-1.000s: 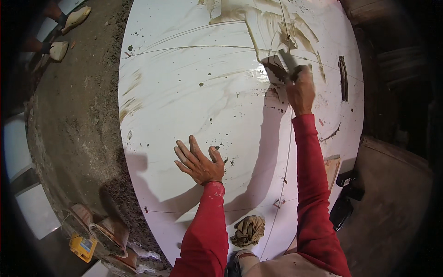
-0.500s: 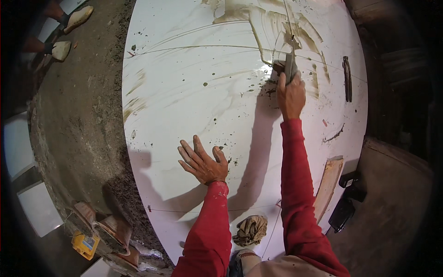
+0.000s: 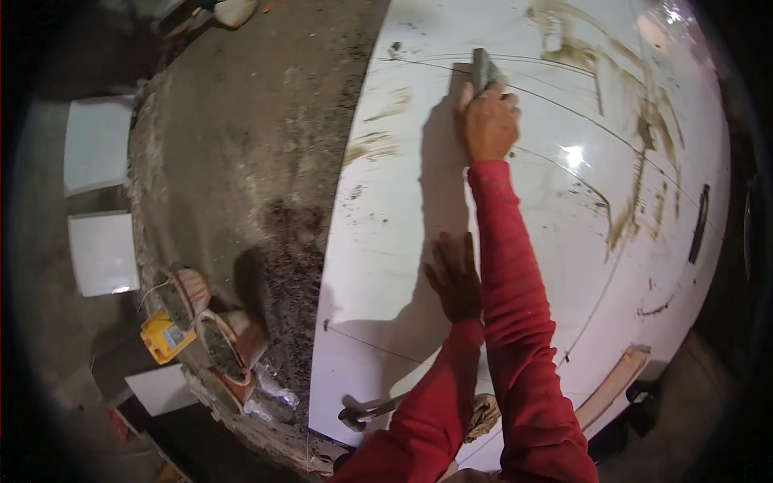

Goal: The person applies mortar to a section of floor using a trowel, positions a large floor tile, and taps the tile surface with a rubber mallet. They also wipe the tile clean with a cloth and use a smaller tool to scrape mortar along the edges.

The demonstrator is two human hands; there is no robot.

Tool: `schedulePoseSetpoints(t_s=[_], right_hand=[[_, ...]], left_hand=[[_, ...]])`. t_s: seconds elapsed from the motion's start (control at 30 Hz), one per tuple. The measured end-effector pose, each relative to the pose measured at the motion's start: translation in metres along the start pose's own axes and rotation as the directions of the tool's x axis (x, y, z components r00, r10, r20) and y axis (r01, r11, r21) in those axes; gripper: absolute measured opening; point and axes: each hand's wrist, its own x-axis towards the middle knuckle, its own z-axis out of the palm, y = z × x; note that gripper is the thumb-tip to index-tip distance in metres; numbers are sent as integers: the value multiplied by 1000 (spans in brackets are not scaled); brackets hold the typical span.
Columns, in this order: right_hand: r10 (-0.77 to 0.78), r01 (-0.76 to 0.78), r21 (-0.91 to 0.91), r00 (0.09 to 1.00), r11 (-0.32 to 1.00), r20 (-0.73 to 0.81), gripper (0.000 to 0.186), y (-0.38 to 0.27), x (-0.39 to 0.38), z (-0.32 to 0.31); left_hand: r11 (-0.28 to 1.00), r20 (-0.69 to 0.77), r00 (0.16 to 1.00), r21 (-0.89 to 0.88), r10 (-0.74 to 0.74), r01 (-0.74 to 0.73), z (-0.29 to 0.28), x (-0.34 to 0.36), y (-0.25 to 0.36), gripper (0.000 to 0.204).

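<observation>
My right hand (image 3: 491, 121) grips a grey hand float or trowel (image 3: 481, 68) on the white tiled surface (image 3: 378, 266), near the upper part of its left side. Brownish slurry smears (image 3: 580, 40) streak the tiles to the right. Lower down, my left hand (image 3: 454, 275) rests with fingers spread on the tiles, in shadow beside my right forearm. A hammer-like tool (image 3: 354, 417) lies below it, partly behind my left forearm, and a crumpled brown cloth (image 3: 483, 414) shows between my forearms. A dark long tool (image 3: 700, 225) lies at the right side.
Rough concrete (image 3: 201, 145) borders the tiles on the left, with stacked buckets (image 3: 250, 342), a yellow container (image 3: 169, 338) and several loose white tiles (image 3: 101, 253). Someone's pale shoe (image 3: 233, 12) shows at the top left. A wooden strip (image 3: 612, 382) lies at the lower right.
My view has swung leftward. My right hand has carried the float left and farther up the tiles, and my right arm now stretches past my left hand, which stays flat and spread.
</observation>
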Motion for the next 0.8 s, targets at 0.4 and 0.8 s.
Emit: schedulePoseSetpoints(t_s=[0.4,0.8], right_hand=[[-554,363,712,831,602,45,52,-261,-163,-97],[-7,-214,438,893,873,449,55,109,-50,-110]], left_hand=[[952,-34,998,-304,-56,43,-37,9,-24,72],[945,16,1000,-325,-25,29,-45,7,22,68]])
